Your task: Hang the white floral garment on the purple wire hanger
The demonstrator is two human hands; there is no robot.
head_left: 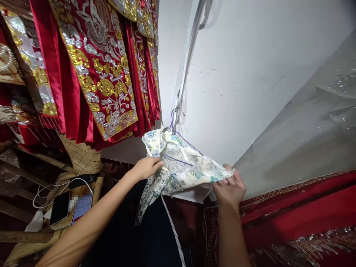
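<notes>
Head view: the right hand (230, 189) is closed on a corner of a floral garment (178, 181), the fabric pinched between thumb and fingers and drawn out to a point. The left hand (146, 167) is laid against the garment's left part, thumb extended; its fingertips are partly hidden in the folds, so whether cloth is gripped there cannot be told. Between the 2 hands the garment is spread in front of the person, with a tail of it hung down on the left. A purple hanger (190, 144) is partly covered by the cloth, its hook seen against a white rail (187, 55); whether it is caught on the rail cannot be told. Below, dark trousers (155, 230) are marked by a pale side stripe. To the left, 2 phones, 1 black-screened phone (60, 207) and 1 lit phone (82, 208), are set on a wooden stool (98, 185). Above them, red embroidered garments (107, 79) are hung beside a white wall (236, 55). At lower right, red cloth (319, 205) is seen.
</notes>
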